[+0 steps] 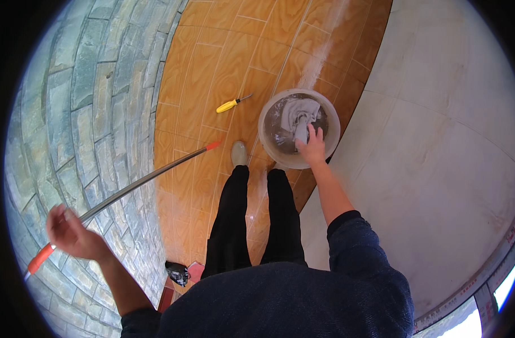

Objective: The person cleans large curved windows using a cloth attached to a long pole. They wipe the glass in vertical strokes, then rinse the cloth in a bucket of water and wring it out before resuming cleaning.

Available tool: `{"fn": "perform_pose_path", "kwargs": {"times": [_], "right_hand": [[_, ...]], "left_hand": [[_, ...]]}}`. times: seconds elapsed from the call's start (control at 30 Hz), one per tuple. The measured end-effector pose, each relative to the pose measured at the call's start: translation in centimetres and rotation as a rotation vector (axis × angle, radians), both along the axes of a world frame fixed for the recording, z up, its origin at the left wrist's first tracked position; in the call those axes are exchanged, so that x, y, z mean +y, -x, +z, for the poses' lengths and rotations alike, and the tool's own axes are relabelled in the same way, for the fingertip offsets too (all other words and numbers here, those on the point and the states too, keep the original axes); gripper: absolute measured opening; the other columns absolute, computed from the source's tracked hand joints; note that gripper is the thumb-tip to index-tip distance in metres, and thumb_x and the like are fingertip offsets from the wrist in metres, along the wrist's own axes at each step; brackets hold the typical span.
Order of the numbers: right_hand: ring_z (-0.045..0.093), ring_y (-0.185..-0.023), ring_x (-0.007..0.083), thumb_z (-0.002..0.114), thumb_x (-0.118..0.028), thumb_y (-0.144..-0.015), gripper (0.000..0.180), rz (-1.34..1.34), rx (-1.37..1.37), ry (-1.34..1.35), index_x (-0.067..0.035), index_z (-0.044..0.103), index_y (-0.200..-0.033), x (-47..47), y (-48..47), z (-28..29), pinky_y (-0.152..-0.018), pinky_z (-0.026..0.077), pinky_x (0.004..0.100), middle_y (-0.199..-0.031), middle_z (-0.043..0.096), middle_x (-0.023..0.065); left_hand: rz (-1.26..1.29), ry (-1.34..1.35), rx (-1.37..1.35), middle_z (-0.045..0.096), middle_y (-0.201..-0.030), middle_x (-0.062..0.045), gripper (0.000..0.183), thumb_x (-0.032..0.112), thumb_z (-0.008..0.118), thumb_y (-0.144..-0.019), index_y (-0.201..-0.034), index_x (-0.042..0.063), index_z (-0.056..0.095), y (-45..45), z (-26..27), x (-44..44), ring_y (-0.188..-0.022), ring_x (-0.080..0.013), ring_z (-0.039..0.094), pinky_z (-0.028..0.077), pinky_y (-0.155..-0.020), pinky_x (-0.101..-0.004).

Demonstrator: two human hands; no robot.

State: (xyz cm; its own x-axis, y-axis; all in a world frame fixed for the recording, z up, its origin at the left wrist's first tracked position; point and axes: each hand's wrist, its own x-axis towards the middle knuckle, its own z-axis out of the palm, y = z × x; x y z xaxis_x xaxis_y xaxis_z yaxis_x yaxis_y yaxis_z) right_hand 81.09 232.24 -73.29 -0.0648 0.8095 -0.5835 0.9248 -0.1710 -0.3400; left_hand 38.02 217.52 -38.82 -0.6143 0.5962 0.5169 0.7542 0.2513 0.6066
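Observation:
A round plastic tub (266,143) with murky water stands on the wood-look tiles by my feet. A wet grey cloth (297,112) lies bunched in it, one end raised. My right hand (312,145) reaches over the tub's near side, its fingers at that raised end; whether they grip it is not plain. My left hand (69,232), slightly blurred, is lifted at the left with its fingers apart, over a metal pole (143,181) with orange ends. The hand overlaps the pole in view, and I cannot tell whether they touch.
A yellow-handled screwdriver (227,106) lies on the floor left of the tub. Stone-pattern cladding (101,93) rises at the left; a pale smooth surface (430,139) fills the right. A black plastic bag (177,272) lies behind my legs at the lower left. A whitish smear runs beyond the tub.

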Motion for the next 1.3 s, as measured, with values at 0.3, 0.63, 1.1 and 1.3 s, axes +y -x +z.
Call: {"fn": "perform_pose_path", "kwargs": {"times": [0.3, 0.63, 1.1, 1.3], "right_hand": [[0.047, -0.111, 0.0301, 0.065, -0.024, -0.071, 0.061, 0.190, -0.342, 0.277, -0.020, 0.041, -0.127, 2.2, -6.6, -27.5, -0.090, 0.041, 0.0397, -0.128, 0.039, 0.0152], [0.055, -0.080, 0.0248, 0.070, -0.027, -0.064, 0.026, -0.066, 0.428, -0.105, -0.013, 0.063, -0.084, -1.3, 1.1, 4.6, -0.065, 0.045, 0.0342, -0.089, 0.052, 0.0074], [0.054, -0.096, 0.0250, 0.066, -0.018, -0.069, 0.059, -0.965, 0.670, 0.324, 0.003, 0.043, -0.119, 1.0, 1.4, -15.7, -0.081, 0.043, 0.0330, -0.109, 0.052, 0.0176], [0.055, -0.079, 0.0231, 0.069, -0.022, -0.066, 0.033, -0.418, 0.663, 0.107, -0.007, 0.060, -0.094, -3.0, 3.4, -0.1, -0.074, 0.043, 0.0308, -0.086, 0.053, 0.0075]], "left_hand": [[-0.510, 0.789, -1.649, 0.050, -0.097, -0.004, 0.034, 0.014, 0.062, -0.078, -0.110, 0.009, 0.049, -28.2, -31.2, 10.5, -0.090, -0.0123, 0.051, 0.042, -0.080, -0.0258], [-0.026, 0.462, -2.562, 0.050, -0.117, -0.009, 0.057, 0.040, 0.057, -0.081, -0.126, 0.013, 0.035, -29.8, -44.3, 14.3, -0.103, -0.0248, 0.050, 0.042, -0.086, -0.0392], [0.316, 0.921, -2.021, 0.046, -0.123, -0.008, 0.057, 0.044, 0.056, -0.081, -0.122, 0.007, 0.042, -29.4, -45.7, 14.1, -0.113, -0.0238, 0.042, 0.045, -0.083, -0.0334], [0.197, 0.601, -2.527, 0.053, -0.114, -0.014, 0.055, 0.043, 0.057, -0.081, -0.121, 0.006, 0.045, -28.6, -45.1, 14.1, -0.102, -0.0278, 0.052, 0.044, -0.085, -0.0398]]}}
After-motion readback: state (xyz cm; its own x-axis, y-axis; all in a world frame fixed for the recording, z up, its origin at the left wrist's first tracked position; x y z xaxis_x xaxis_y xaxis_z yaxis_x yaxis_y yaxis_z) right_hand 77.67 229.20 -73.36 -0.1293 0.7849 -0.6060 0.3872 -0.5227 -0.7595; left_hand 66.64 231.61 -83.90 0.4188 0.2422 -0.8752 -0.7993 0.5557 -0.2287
